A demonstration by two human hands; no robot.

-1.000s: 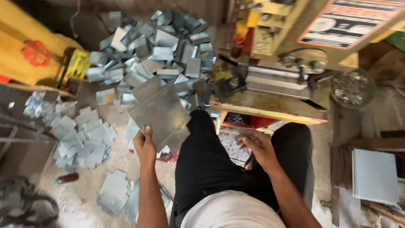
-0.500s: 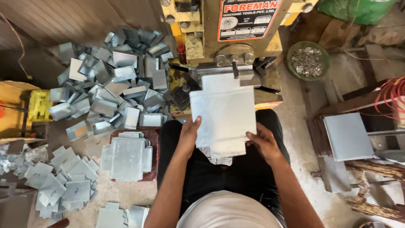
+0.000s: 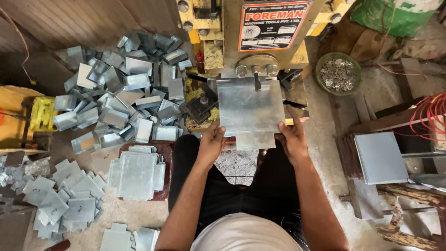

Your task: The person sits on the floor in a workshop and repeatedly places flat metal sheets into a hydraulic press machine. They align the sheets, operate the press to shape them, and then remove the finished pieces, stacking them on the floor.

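Note:
A flat grey sheet-metal blank (image 3: 251, 111) with a tab at its near edge lies on the bed of a yellow press machine (image 3: 218, 28), under the punch (image 3: 256, 80). My left hand (image 3: 211, 142) grips the blank's near left corner. My right hand (image 3: 291, 137) grips its near right edge. Both arms reach forward over my dark trousers.
A stack of flat blanks (image 3: 137, 172) sits on a reddish board at my left. A heap of bent metal pieces (image 3: 125, 88) lies behind it, with more flat pieces (image 3: 60, 195) at far left. A bowl of small metal scraps (image 3: 337, 74) and a grey panel (image 3: 381, 158) are on the right.
The blank was picked from the left with my left hand, swung in front of me, then pushed forward onto the press bed under the punch with both hands.

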